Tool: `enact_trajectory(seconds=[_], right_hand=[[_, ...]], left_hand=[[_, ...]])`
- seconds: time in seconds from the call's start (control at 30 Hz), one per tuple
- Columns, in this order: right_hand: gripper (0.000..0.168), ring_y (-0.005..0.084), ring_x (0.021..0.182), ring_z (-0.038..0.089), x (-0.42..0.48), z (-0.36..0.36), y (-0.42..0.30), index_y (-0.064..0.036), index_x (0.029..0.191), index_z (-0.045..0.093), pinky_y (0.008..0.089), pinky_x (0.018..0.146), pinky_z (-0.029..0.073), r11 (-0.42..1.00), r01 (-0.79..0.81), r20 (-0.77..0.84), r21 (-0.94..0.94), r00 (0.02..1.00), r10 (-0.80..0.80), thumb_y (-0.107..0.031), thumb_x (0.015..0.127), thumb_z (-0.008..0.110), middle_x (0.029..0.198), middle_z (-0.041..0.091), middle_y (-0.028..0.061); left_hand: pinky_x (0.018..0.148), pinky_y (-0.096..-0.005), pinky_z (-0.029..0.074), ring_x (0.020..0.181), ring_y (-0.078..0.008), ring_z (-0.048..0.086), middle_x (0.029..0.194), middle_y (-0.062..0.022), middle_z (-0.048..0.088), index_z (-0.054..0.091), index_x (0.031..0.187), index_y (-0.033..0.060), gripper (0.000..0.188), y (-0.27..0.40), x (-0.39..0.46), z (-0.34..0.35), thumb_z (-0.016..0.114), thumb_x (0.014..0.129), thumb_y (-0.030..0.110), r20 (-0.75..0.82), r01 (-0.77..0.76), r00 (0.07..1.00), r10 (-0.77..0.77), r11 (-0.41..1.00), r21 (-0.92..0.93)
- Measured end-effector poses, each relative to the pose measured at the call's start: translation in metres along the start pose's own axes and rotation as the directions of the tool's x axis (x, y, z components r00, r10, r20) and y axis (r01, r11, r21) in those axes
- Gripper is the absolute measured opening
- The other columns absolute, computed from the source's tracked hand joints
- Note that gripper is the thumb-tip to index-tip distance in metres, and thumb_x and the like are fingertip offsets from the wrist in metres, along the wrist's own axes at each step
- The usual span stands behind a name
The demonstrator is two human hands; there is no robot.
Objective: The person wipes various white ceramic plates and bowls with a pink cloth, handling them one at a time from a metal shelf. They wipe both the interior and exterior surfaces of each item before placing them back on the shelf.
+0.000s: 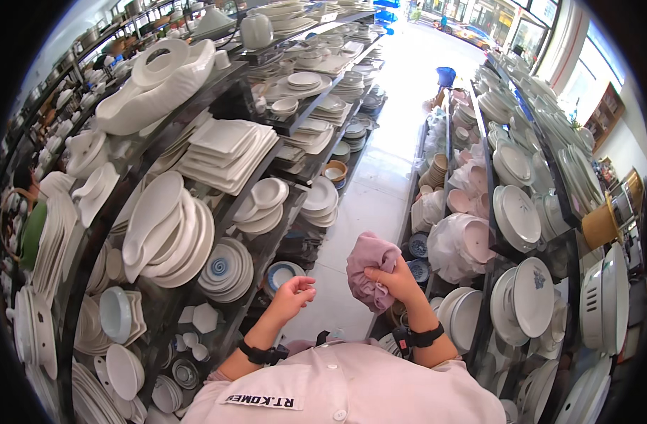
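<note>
My right hand (396,281) grips a bunched mauve cloth (373,270) above the aisle floor, near the right-hand shelves. Folds of the cloth bulge out past my fingers. To the left, my left hand (293,298) holds nothing, its fingers loosely curled and apart. Just beyond it, on a low shelf, lies a white plate with a blue ring (281,275). A stack of plates topped by one with a blue spiral (220,266) sits farther left. Both wrists wear black straps.
Shelves crowded with white dishes line both sides; square plates (228,151) lie stacked at the left. Pink bowls in clear plastic wrap (464,246) and upright round plates (533,297) fill the right side. A narrow tiled floor (366,196) runs between toward a bright doorway, past a blue container (446,77).
</note>
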State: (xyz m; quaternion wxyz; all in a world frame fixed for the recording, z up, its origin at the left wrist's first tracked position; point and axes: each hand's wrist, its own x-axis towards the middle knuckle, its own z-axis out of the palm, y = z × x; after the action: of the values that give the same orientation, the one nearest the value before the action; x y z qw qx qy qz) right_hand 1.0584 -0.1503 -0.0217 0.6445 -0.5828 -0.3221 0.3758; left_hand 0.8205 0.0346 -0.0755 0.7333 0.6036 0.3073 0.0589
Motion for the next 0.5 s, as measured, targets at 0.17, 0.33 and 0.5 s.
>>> enact_trajectory(seconds=[0.17,0.33,0.5], right_hand=[[0.054,0.015,0.106,0.061,0.011,-0.055,-0.01,0.002,0.13,0.056,0.0316,0.093,0.05,0.999,-0.016,-0.066,0.039,0.998,0.018,-0.006,0.082,0.079,0.118,0.065,0.0063],[0.046,0.0112,0.097,0.063,0.054,-0.091,-0.015,0.001,0.123,0.061,0.0286,0.086,0.052,0.997,-0.058,-0.137,0.057,0.989,0.065,-0.006,0.081,0.08,0.108,0.068,0.0044],[0.046,0.0111,0.097,0.063,0.137,-0.138,-0.009,0.001,0.122,0.062,0.0289,0.085,0.052,0.999,-0.052,-0.182,0.004,0.982,0.052,-0.008,0.082,0.081,0.109,0.068,0.0044]], left_hand=[[0.074,-0.0249,0.049,0.088,-0.0091,0.062,0.102,0.0001,0.065,0.06,0.127,0.0055,0.036,0.031,0.074,0.03,0.067,0.094,0.017,0.081,0.008,0.997,-0.017,0.995,0.1],[0.073,-0.0274,0.051,0.086,-0.011,0.063,0.101,-0.0036,0.068,0.063,0.123,0.0037,0.037,0.049,0.149,0.043,0.071,0.09,0.017,0.106,0.004,0.994,-0.016,0.994,0.113],[0.073,-0.0267,0.051,0.085,-0.011,0.063,0.1,-0.0044,0.069,0.063,0.123,0.0017,0.037,0.069,0.242,0.034,0.071,0.09,0.016,0.115,0.019,0.993,-0.032,0.994,0.11]])
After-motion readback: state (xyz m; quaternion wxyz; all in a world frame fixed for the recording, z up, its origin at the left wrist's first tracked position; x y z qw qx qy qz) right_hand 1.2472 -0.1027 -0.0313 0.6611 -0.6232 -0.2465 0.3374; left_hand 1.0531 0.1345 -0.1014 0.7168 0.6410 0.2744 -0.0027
